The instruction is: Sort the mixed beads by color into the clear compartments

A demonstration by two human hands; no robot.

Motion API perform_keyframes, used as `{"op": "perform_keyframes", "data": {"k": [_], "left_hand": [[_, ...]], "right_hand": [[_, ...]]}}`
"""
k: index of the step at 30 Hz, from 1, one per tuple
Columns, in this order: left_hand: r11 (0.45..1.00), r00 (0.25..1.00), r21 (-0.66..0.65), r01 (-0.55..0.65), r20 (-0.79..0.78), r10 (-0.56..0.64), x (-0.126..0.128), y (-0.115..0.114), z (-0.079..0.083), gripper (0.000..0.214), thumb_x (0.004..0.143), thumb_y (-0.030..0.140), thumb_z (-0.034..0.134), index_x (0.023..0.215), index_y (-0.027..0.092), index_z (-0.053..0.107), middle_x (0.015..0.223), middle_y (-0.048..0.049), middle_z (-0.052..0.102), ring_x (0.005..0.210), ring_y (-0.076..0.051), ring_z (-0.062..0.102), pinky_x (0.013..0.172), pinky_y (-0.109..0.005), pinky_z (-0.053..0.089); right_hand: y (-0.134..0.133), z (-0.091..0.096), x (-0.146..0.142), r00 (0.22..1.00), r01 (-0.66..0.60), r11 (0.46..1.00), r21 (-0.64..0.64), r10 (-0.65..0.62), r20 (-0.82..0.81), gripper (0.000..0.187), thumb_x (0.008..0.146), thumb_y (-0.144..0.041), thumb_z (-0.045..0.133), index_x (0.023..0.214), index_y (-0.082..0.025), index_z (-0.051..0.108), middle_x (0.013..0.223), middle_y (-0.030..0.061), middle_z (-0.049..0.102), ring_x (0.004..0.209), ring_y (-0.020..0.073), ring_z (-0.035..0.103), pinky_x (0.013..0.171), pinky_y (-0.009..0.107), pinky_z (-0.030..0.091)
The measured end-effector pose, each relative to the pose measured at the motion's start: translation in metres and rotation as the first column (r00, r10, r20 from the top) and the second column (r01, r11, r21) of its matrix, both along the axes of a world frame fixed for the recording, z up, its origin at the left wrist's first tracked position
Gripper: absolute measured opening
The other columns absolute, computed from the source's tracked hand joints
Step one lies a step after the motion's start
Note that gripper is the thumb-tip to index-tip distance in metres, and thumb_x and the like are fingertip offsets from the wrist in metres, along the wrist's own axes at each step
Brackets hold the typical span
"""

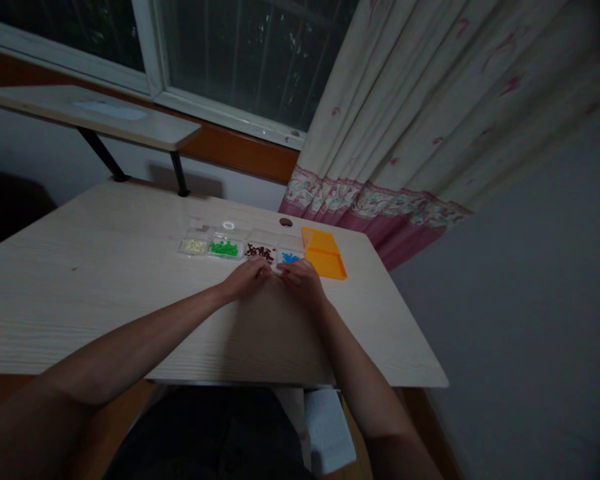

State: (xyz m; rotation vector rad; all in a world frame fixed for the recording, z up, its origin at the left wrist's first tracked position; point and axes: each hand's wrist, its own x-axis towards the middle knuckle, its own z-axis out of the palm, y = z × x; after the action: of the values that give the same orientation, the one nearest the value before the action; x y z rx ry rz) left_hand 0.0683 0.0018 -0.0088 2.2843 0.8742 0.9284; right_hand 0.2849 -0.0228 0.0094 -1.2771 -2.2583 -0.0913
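Observation:
My left hand [249, 277] and my right hand [303, 279] meet just in front of a row of clear plastic boxes on the desk. The fingers of both are closed and nearly touch; a small pale thing seems to be between them, too small to name. Behind my left hand is a box of dark brown small pieces [260, 251]. Blue small pieces [290, 257] lie in the box beside my right hand. Further left stand boxes of green small pieces [225, 249] and pale yellow small pieces [195, 246]. Clear lids tilt back behind the boxes.
An opened orange case [325, 253] lies right of the boxes. Behind them is a round hole [285, 222] in the desk [130, 287]. A raised shelf [145, 127] on black legs stands at the back left. A curtain [380, 133] hangs at the back right, beside the window.

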Motion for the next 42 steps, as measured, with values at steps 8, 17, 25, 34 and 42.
{"op": "perform_keyframes", "data": {"k": [8,17,25,34,42], "left_hand": [[0.989,0.992,-0.146,-0.017,0.119,0.035,-0.003,0.012,-0.002,0.033,0.090,0.042,0.048,0.075,0.016,0.060,0.070,0.0000,0.050,0.069,-0.014,0.047,0.066,-0.025,0.038],[0.980,0.992,-0.198,-0.014,0.120,0.038,-0.003,0.012,0.000,0.035,0.089,0.046,0.048,0.074,0.016,0.058,0.069,0.0006,0.051,0.067,-0.013,0.045,0.063,-0.024,0.036],[0.977,0.992,-0.210,-0.026,0.113,0.051,-0.003,0.014,-0.002,0.038,0.088,0.049,0.049,0.071,0.016,0.058,0.064,0.0015,0.048,0.063,-0.012,0.043,0.059,-0.023,0.034],[0.951,0.987,-0.309,-0.002,0.152,0.052,-0.005,0.015,0.000,0.036,0.085,0.047,0.052,0.070,0.015,0.059,0.063,0.0022,0.050,0.061,-0.011,0.043,0.057,-0.022,0.033],[0.978,0.992,-0.193,0.073,0.116,-0.051,-0.004,0.014,-0.005,0.026,0.087,0.035,0.053,0.088,0.016,0.071,0.081,-0.0033,0.065,0.071,-0.013,0.054,0.065,-0.023,0.040]], "right_hand": [[-0.005,-0.003,-0.023,0.998,-0.005,1.000,0.025,0.003,0.062,0.023,0.092,-0.034,0.059,0.109,-0.022,0.070,0.086,0.0042,0.072,0.083,0.0178,0.060,0.078,0.029,0.039],[-0.013,0.001,-0.031,0.993,0.059,0.996,0.073,-0.067,0.101,0.026,0.096,-0.036,0.051,0.096,-0.023,0.074,0.081,0.0042,0.073,0.078,0.0173,0.061,0.079,0.030,0.035],[-0.013,-0.001,-0.032,0.988,0.077,0.993,0.084,-0.088,0.128,0.024,0.096,-0.035,0.052,0.101,-0.026,0.073,0.081,0.0035,0.073,0.075,0.0168,0.062,0.077,0.030,0.036],[-0.015,-0.001,-0.035,0.987,0.101,0.992,0.071,-0.109,0.121,0.026,0.097,-0.034,0.050,0.101,-0.024,0.074,0.083,0.0059,0.074,0.075,0.0180,0.062,0.078,0.031,0.037],[-0.011,0.018,-0.002,0.958,0.287,0.941,0.179,-0.281,-0.061,0.027,0.095,-0.033,0.050,0.103,-0.023,0.073,0.088,0.0066,0.072,0.087,0.0210,0.058,0.082,0.034,0.035]]}}
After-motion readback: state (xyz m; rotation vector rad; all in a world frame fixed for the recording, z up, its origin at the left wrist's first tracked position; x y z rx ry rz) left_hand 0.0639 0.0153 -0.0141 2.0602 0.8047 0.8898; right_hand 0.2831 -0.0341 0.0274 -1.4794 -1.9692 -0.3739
